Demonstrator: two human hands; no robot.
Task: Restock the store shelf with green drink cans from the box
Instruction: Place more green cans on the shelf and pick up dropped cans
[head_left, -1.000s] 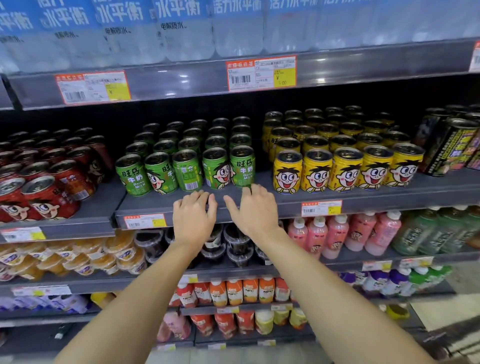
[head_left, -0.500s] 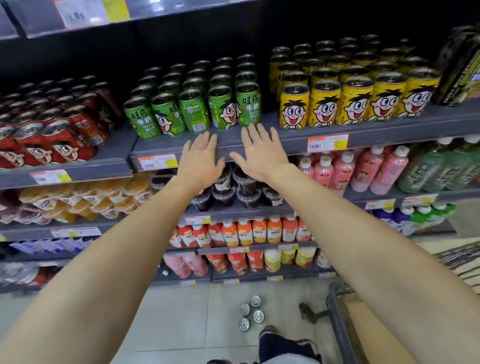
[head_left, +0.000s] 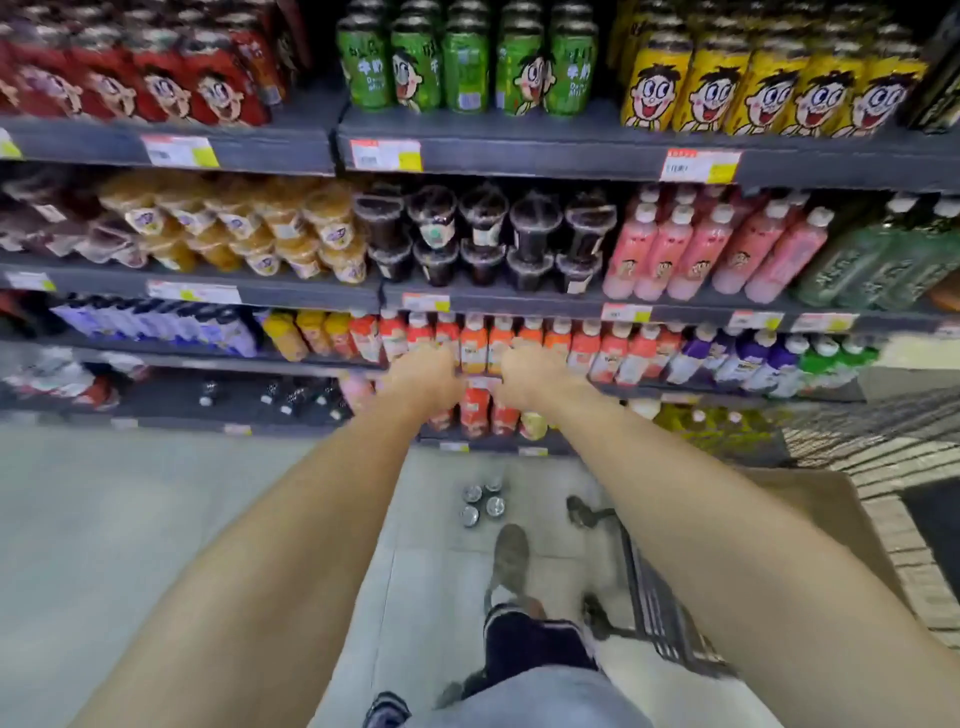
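In the head view both arms reach forward and down, the left hand (head_left: 423, 382) and right hand (head_left: 535, 376) side by side near the frame's centre; both look empty, but blur keeps me from telling whether the fingers are curled or spread. The shelved green drink cans (head_left: 465, 65) stand in a row at twelve o'clock, and four loose cans on the floor (head_left: 480, 501) sit upright just below centre beside a cardboard box (head_left: 810, 499) at four o'clock. Full cans are likely rigid, heavyish and slick, so grasp around the mid-wall, not the rim.
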